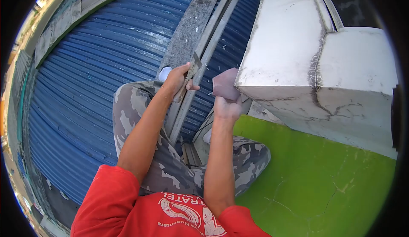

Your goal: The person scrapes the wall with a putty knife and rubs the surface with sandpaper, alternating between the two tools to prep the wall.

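Observation:
My left hand (178, 80) is closed round the handle of a putty knife (195, 65), whose flat metal blade points up and away over the metal rails. Dusty white at the knuckles, my right hand (227, 110) grips a pinkish sheet of sandpaper (226, 83). The sheet stands up beyond my fingers, its right side at the near left corner of a white concrete ledge (283, 37). A dark, rough crack (314, 71) runs across the ledge's top and down its front face.
A blue corrugated metal roof (115, 62) spreads out on the left, with pale flakes on it. Two long metal rails (213, 34) run beside a grey flat strip (187, 28). Below the ledge, a bright green wall (315, 181) shows fine cracks. My camouflage-trousered knees are bent beneath my arms.

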